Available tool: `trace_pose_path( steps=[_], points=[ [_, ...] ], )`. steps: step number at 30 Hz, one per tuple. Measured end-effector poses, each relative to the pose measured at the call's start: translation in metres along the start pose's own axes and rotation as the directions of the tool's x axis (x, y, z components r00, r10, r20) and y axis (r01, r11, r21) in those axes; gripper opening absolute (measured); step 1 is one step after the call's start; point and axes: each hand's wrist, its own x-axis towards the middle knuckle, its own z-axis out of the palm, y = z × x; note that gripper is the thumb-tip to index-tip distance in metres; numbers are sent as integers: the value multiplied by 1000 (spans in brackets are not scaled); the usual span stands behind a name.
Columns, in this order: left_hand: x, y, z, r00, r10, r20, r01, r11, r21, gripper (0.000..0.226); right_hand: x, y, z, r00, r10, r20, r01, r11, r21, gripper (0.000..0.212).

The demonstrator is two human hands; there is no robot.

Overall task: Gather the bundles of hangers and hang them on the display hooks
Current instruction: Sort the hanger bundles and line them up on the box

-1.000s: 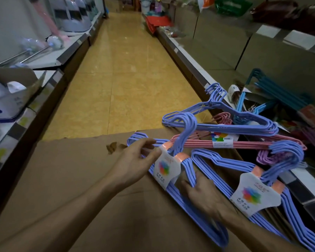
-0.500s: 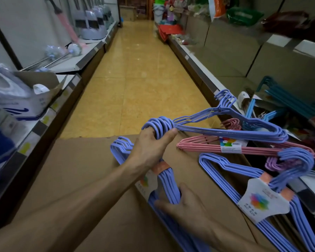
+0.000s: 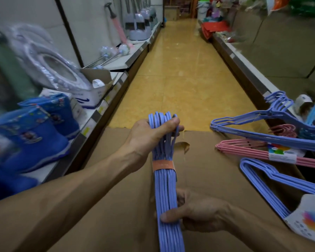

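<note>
The held bundle of blue hangers (image 3: 165, 180) is seen edge-on, above the flattened cardboard (image 3: 213, 171) and roughly at the centre of the view. Its long axis runs nearly straight away from the person, with the hook ends farthest out and the body of the hangers passing down toward the lower edge of the frame. An orange band (image 3: 162, 164) wraps the bundle just below the hooks.

The left hand (image 3: 149, 137) is closed around the cluster of hooks at the far end, thumb across the top. The right hand (image 3: 195, 213) is closed around the hanger bodies at the near end, thumb pressed over the strands. Both hands hold the same bundle; neither is free.

The left hand is therefore the one nearer the hooks, the part that must engage a display hook. No display hook can be identified with certainty here.

To the right lie further bundles: a second blue bundle (image 3: 273, 130), a pink bundle (image 3: 258, 151) beneath it, and a labelled blue bundle (image 3: 280, 184) nearest the person. All three are well apart from the held bundle and not yet gathered.
</note>
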Motion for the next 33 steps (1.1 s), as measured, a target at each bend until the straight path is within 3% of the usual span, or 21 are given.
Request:
trace_pose_path(
  steps=[3, 7, 9, 12, 16, 22, 26, 29, 33],
  points=[
    [-11, 0, -25, 999, -43, -5, 44, 996, 79, 25, 13, 6, 15, 1000, -15, -1, 14, 998, -56, 35],
    [-12, 2, -54, 992, -121, 28, 102, 920, 378, 50, 23, 12, 22, 998, -37, -46, 31, 992, -124, 37],
    [-10, 2, -58, 983, -176, 53, 127, 861, 493, 59, 25, 13, 19, 994, -46, -104, 27, 984, -178, 38],
    [-2, 3, -64, 978, -200, 53, 117, 742, 660, 56, 30, 11, 13, 985, -45, -167, 2, 968, -251, 39],
    [15, -1, -90, 989, -138, -53, 124, 575, 808, 91, 50, 10, 8, 960, -121, -251, 28, 938, -344, 32],
    [16, -11, -128, 983, 13, 184, -169, 461, 871, 62, 99, 16, 22, 930, -211, -300, 60, 894, -443, 27],
    [22, -21, -174, 981, 91, 170, -192, 383, 904, 64, 154, 13, 46, 917, -252, -308, 93, 888, -450, 37],
    [23, -20, -204, 964, 193, 185, -222, 194, 955, 67, 198, 10, 66, 925, -262, -276, 117, 885, -451, 31],
    [24, -24, -237, 957, 201, 211, -193, -104, 976, 78, 238, -1, 92, 953, -236, -190, 131, 886, -445, 26]
  ],
)
